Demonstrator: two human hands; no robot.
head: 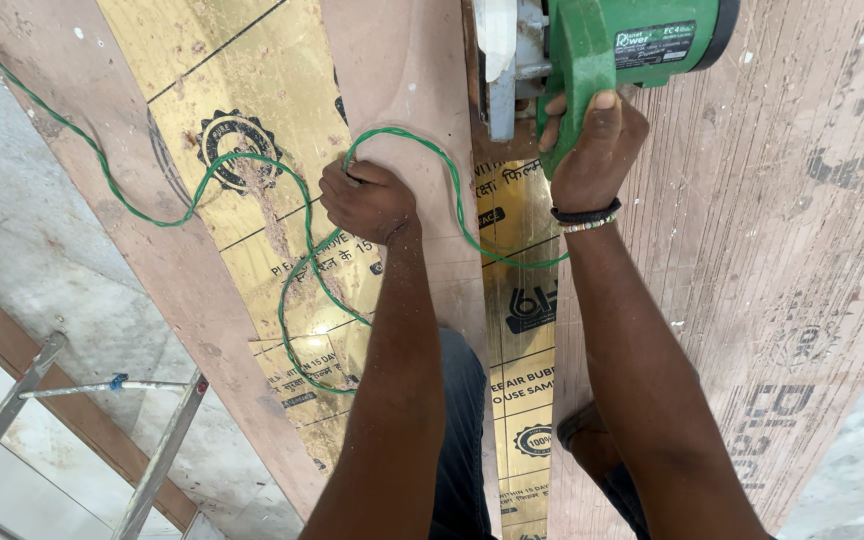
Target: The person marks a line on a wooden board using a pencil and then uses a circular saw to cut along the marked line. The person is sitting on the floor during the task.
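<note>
right hand point(597, 150) wrapped around the handle of a green circular saw point(607, 45) at the top edge, thumb on top, beaded and black bands on the wrist. left hand point(367, 200) curled into a fist, knuckles down on a narrow plywood strip point(407, 90) — pinching a loop of green cord point(252, 165) against it. cord trailing left across gold film sheet point(252, 80) and back under both arms. wide plywood board point(782, 220) to the right — metal ladder point(152, 470) lower left.

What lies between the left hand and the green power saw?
In the head view, a strip of bare brown board and a loop of green cord lie between the left hand and the saw.
</note>
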